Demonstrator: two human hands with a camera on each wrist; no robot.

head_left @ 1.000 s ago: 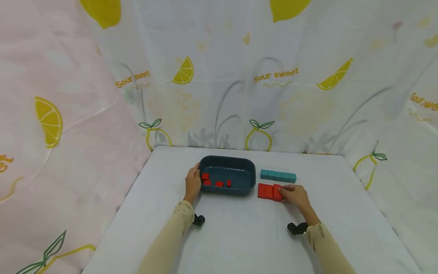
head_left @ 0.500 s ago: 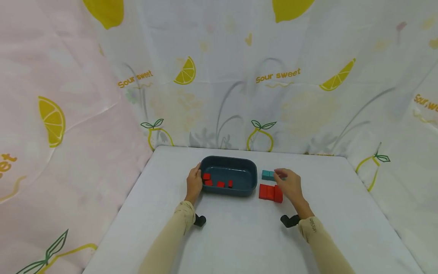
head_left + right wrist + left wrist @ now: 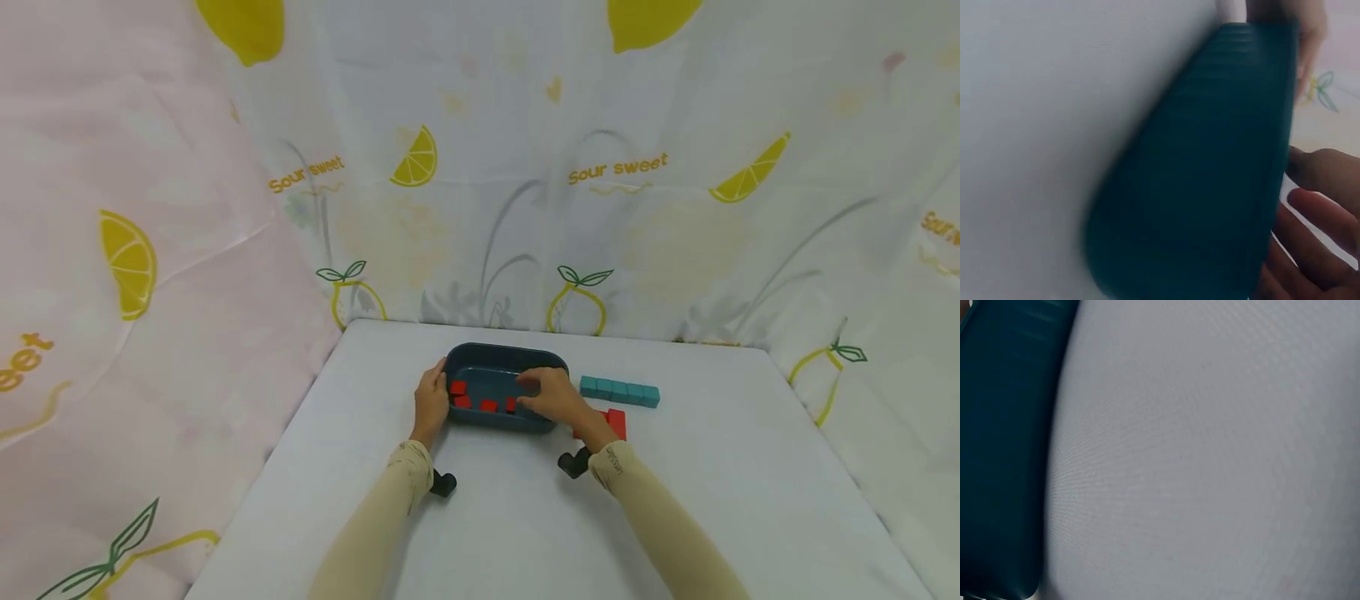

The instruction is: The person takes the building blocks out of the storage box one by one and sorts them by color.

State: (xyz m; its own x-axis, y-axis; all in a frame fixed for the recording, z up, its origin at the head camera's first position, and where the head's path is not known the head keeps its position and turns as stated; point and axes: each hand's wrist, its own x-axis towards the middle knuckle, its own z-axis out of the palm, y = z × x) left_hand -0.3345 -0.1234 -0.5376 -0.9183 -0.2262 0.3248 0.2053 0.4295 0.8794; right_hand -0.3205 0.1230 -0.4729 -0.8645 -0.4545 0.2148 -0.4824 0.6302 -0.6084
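I have the left arm (image 3: pixel 377 517) reaching forward on a slant, its left hand (image 3: pixel 431 406) gripping, back of the hand turned toward the head camera. My right arm (image 3: pixel 658 518) angles forward and inward; the right hand's (image 3: pixel 557 397) fingers (image 3: pixel 1329 219) are parted and loosely bent.

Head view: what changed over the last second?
The right grip let go of the rightmost red rectangular block, rose over the row of teal cube-like blocks, then swung left; it's now over the right part of the dark blue rounded-rectangular dish.

Unchanged: left grip holding the dish's left end, four small red blocks inside, teal row.
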